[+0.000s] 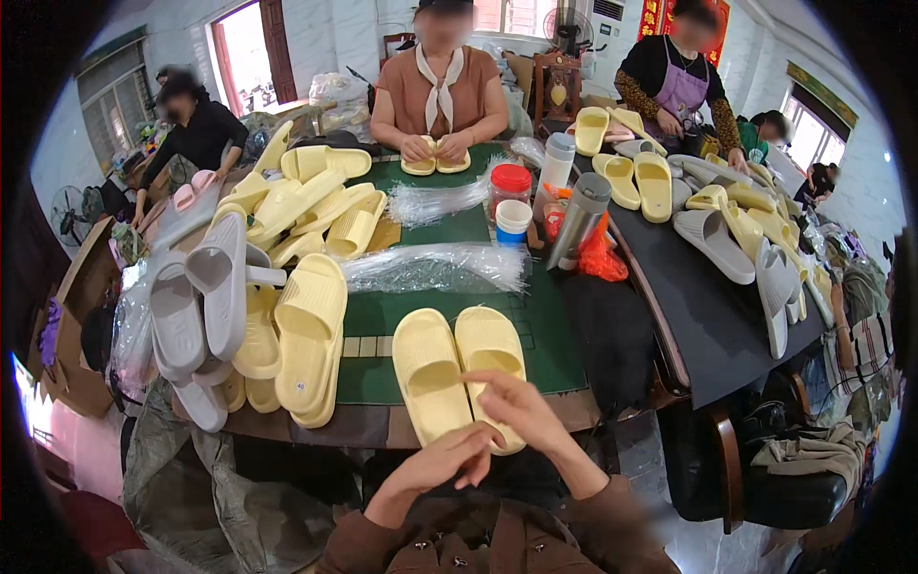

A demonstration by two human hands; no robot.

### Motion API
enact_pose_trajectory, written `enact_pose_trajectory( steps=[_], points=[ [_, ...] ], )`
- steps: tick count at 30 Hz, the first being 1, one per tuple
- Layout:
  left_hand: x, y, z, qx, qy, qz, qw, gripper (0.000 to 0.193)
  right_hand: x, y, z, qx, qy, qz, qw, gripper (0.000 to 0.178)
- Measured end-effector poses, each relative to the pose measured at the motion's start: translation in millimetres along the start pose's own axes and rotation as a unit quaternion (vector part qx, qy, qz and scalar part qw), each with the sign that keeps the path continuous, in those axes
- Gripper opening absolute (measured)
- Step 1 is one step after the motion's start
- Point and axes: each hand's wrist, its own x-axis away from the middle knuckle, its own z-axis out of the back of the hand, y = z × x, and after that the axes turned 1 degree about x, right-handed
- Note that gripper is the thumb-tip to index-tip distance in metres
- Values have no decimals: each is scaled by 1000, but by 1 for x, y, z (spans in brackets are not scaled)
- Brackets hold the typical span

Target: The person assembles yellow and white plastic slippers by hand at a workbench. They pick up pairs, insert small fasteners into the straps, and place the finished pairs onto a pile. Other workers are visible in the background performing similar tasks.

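Note:
A pair of pale yellow slide slippers lies side by side at the near edge of the table: a left slipper and a right slipper. My right hand is over the right slipper, its index finger stretched toward the gap between the two straps; whether it touches them I cannot tell. Just in front of the left slipper's near end, my left hand hangs with bent, loosely spread fingers. I see nothing held in either hand. Beyond the pair lies a bundle of clear plastic ties.
Yellow slippers and grey slippers are heaped at left. A red-lidded jar, a white-and-blue cup and a steel flask stand right of centre. Across the table a person holds yellow slippers; others work at both sides.

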Motion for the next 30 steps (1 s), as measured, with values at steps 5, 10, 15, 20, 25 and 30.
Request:
enact_pose_trajectory(
  steps=[5, 10, 15, 20, 25, 30],
  points=[
    [-6, 1, -12, -19, -77, 32, 996, 40, 4, -37, -6, -23, -105, -101, 989, 31],
    [0, 4, -9, 84, -56, 20, 995, 42, 5, -23, 3, -96, -87, 4, 992, 32],
    [0, 2, -9, 46, -51, 19, 997, 39, 9, -39, -2, -80, -71, -67, 992, 25],
    [-2, 4, -16, 6, 56, -54, 997, 24, 3, -19, 0, -75, 16, -9, 997, 22],
    [0, -1, -16, 23, 233, -195, 953, 28, -2, -12, 5, -55, 66, 3, 996, 23],
    [3, 12, -18, -23, 243, -206, 948, 17, -2, -11, 4, -61, 66, 2, 996, 23]
  ],
)
